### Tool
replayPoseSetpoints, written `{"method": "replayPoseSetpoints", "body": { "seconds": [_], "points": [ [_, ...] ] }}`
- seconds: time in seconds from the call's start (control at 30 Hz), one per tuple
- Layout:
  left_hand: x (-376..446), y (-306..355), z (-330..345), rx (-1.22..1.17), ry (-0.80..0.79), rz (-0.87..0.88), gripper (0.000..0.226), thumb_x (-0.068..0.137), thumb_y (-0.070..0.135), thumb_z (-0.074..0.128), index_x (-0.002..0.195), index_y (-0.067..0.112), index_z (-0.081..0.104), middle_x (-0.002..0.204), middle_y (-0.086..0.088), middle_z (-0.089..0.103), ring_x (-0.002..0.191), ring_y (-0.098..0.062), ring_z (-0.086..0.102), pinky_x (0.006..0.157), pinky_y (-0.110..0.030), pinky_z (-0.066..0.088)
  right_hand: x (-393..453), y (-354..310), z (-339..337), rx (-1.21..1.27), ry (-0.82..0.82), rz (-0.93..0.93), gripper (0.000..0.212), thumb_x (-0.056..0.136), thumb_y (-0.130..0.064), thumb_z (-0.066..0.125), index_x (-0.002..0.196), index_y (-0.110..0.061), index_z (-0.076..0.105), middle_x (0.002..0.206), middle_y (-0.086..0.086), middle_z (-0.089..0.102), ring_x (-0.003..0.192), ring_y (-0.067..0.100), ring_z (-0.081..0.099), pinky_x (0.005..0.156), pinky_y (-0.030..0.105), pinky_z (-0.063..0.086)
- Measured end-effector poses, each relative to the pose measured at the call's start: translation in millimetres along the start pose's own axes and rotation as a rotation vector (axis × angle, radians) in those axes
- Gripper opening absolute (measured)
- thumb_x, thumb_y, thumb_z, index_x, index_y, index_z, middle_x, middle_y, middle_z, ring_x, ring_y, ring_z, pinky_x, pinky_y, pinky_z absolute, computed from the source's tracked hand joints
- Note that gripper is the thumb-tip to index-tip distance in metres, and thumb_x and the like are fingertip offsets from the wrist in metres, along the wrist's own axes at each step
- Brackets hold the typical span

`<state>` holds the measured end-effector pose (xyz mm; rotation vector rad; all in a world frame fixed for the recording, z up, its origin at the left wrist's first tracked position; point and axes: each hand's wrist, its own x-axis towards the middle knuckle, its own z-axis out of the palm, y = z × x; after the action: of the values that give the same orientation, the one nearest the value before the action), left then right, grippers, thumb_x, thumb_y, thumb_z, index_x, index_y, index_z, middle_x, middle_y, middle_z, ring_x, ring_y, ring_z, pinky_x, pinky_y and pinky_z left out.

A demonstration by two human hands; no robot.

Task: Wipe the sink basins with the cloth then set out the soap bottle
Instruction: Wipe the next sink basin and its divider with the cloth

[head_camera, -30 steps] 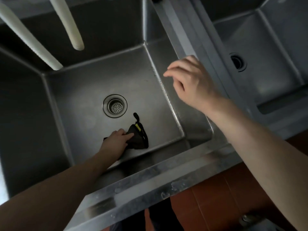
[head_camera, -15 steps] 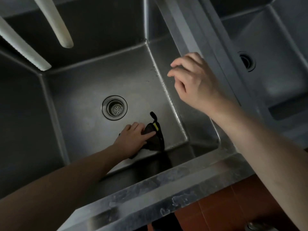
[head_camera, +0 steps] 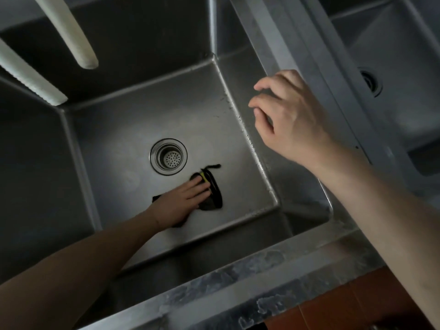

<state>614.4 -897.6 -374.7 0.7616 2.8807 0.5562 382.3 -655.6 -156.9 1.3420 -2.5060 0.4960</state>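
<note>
Op: Since prev. frame, left hand (head_camera: 183, 201) w/ cloth (head_camera: 212, 194) shifted up-floor toward drain (head_camera: 168, 156).

Tech: Confirmed. Fingers flat, pressing cloth on basin floor (head_camera: 238, 167); cloth just beside drain, on its near-right side, long axis twd. far wall.

Op: Right hand (head_camera: 292, 117)?

Tech: Loosely curled, holds nothing, over divider. Left nearer cloth.

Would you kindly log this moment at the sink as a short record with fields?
setting: steel sink with two basins, seen from above
left hand: fingers flat, pressing the cloth against the floor of the near basin
cloth: dark, with a yellow strip, just beside the drain strainer
right hand: loosely curled, holding nothing, above the divider between basins
far basin: nothing in it but its drain
soap bottle: not in view
</note>
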Motion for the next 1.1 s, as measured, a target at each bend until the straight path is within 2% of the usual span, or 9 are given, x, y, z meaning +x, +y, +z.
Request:
{"method": "replayPoseSetpoints", "body": {
  "seconds": [0.13, 0.27, 0.37, 0.5, 0.57, 0.63, 0.73, 0.83, 1.1],
  "points": [
    [19, -31, -11, 0.052, 0.072, -0.284, 0.05, 0.095, 0.012, 0.064, 0.143, 0.002, 0.051, 0.152, -0.016, 0.045, 0.144, -0.039, 0.035, 0.117, -0.05, 0.034, 1, -1, 0, 0.011, -0.007, 0.008, 0.021, 0.096, -0.018, 0.056, 0.094, -0.008, 0.075, 0.117, 0.01, 0.066, 0.111, 0.034, 0.056, 0.091, 0.046, 0.05],
    [70, -32, -19, 0.028, 0.094, -0.391, 0.059, 0.096, 0.016, 0.064, 0.148, -0.001, 0.041, 0.159, -0.016, 0.034, 0.148, -0.031, 0.029, 0.12, -0.042, 0.028, -1, 0, 2, -0.004, -0.003, -0.005, 0.022, 0.097, -0.019, 0.056, 0.094, -0.008, 0.075, 0.117, 0.01, 0.066, 0.111, 0.033, 0.055, 0.092, 0.044, 0.049],
    [92, -11, -12, -0.025, 0.134, -0.448, 0.055, 0.098, 0.018, 0.061, 0.147, 0.001, 0.044, 0.16, -0.016, 0.032, 0.149, -0.03, 0.03, 0.119, -0.044, 0.033, -1, 1, 3, -0.002, 0.009, -0.01, 0.022, 0.097, -0.019, 0.056, 0.093, -0.007, 0.074, 0.115, 0.011, 0.067, 0.11, 0.034, 0.056, 0.091, 0.046, 0.05],
    [115, 44, 12, -0.21, 0.118, -0.2, 0.054, 0.085, 0.007, 0.075, 0.136, -0.002, 0.058, 0.148, -0.02, 0.049, 0.138, -0.036, 0.046, 0.116, -0.045, 0.035, 0, 0, 2, -0.012, 0.008, -0.013, 0.022, 0.096, -0.019, 0.056, 0.091, -0.007, 0.074, 0.115, 0.011, 0.067, 0.109, 0.036, 0.058, 0.09, 0.047, 0.05],
    [122, 74, 27, -0.333, 0.088, -0.114, 0.05, 0.09, 0.01, 0.071, 0.138, 0.005, 0.058, 0.152, -0.013, 0.046, 0.143, -0.028, 0.04, 0.121, -0.036, 0.027, 0, 1, 2, -0.025, -0.002, -0.015, 0.023, 0.097, -0.02, 0.055, 0.091, -0.008, 0.074, 0.115, 0.011, 0.067, 0.11, 0.035, 0.057, 0.091, 0.046, 0.049],
    [125, 84, 34, -0.383, 0.078, -0.098, 0.046, 0.094, 0.012, 0.066, 0.14, 0.011, 0.058, 0.156, -0.009, 0.042, 0.147, -0.024, 0.034, 0.123, -0.032, 0.021, 0, 0, 2, -0.027, -0.011, -0.016, 0.023, 0.097, -0.021, 0.055, 0.091, -0.008, 0.074, 0.116, 0.01, 0.067, 0.111, 0.035, 0.057, 0.091, 0.046, 0.049],
    [128, 81, 33, -0.249, -0.018, 0.038, 0.042, 0.1, 0.02, 0.047, 0.14, 0.018, 0.058, 0.155, -0.007, 0.043, 0.148, -0.03, 0.032, 0.12, -0.038, 0.025, 0, 0, 2, -0.038, -0.009, -0.008, 0.023, 0.096, -0.022, 0.056, 0.092, -0.009, 0.075, 0.116, 0.011, 0.067, 0.112, 0.035, 0.057, 0.09, 0.046, 0.05],
    [129, 84, 35, -0.15, -0.122, 0.136, 0.051, 0.098, 0.023, 0.03, 0.142, 0.021, 0.056, 0.155, -0.002, 0.044, 0.149, -0.032, 0.028, 0.12, -0.047, 0.027, -1, -1, 3, -0.038, 0.013, -0.018, 0.022, 0.095, -0.021, 0.057, 0.09, -0.008, 0.074, 0.114, 0.011, 0.067, 0.11, 0.035, 0.056, 0.088, 0.045, 0.049],
    [113, 83, 21, -0.144, -0.2, 0.185, 0.056, 0.095, 0.014, 0.025, 0.143, 0.017, 0.056, 0.153, -0.005, 0.046, 0.148, -0.032, 0.03, 0.121, -0.047, 0.027, -3, -1, 4, -0.053, 0.001, -0.008, 0.022, 0.094, -0.021, 0.058, 0.087, -0.009, 0.074, 0.115, 0.01, 0.068, 0.113, 0.034, 0.055, 0.089, 0.042, 0.049]
  ]
}}
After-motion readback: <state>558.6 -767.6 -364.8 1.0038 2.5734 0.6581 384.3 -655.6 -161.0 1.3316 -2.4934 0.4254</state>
